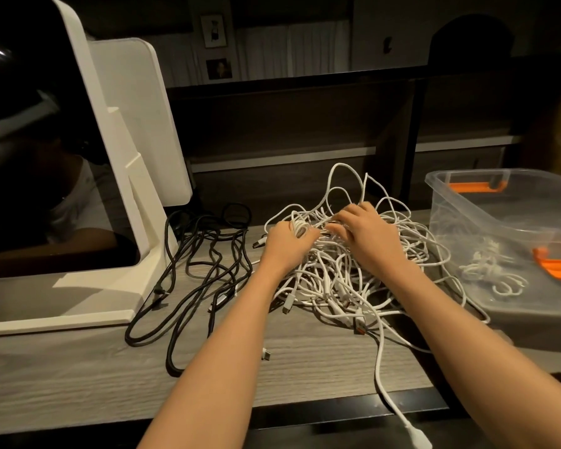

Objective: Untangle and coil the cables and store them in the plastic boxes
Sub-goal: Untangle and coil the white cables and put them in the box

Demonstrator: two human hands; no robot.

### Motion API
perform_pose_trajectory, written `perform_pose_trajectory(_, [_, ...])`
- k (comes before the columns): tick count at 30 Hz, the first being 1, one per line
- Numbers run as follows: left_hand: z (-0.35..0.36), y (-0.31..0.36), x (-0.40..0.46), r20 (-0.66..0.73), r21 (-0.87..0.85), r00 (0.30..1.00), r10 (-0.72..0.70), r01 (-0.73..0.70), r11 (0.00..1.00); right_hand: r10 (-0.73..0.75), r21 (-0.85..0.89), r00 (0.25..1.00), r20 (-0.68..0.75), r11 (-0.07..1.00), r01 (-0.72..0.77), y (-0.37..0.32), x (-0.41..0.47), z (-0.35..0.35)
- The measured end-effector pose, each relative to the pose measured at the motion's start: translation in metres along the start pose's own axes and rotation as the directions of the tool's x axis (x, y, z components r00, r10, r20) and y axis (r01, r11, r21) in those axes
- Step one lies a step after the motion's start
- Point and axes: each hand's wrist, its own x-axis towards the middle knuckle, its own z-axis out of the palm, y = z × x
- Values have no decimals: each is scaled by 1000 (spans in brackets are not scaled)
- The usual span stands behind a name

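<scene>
A big tangle of white cables (344,280) lies on the grey wooden desk (78,377), in the middle. My left hand (285,243) grips a small bundle of white cable loops at the pile's far left. My right hand (366,234) lies on top of the pile with its fingers spread into the strands, slightly blurred. One white cable end with a plug (418,435) trails off the desk's front edge. A loose heap of black cables (195,273) lies to the left of the white pile. A clear plastic box (512,254) with orange handles stands at the right and holds a few coiled white cables (493,270).
A large white machine with a dark glossy front (88,157) stands on the desk at the left, close to the black cables. A dark shelf unit (305,124) rises behind the desk. The desk's dark front edge (337,413) runs below my forearms.
</scene>
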Motion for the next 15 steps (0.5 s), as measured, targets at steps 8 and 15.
perform_pose_trajectory(8, [0,4,1,-13,28,992,122,-122,992,83,382,997,8,921,-79,-3,-2,0])
perform_pose_trajectory(15, [5,11,-3,-62,6,980,187,-187,982,40,419,979,200,900,-122,-5,-4,2])
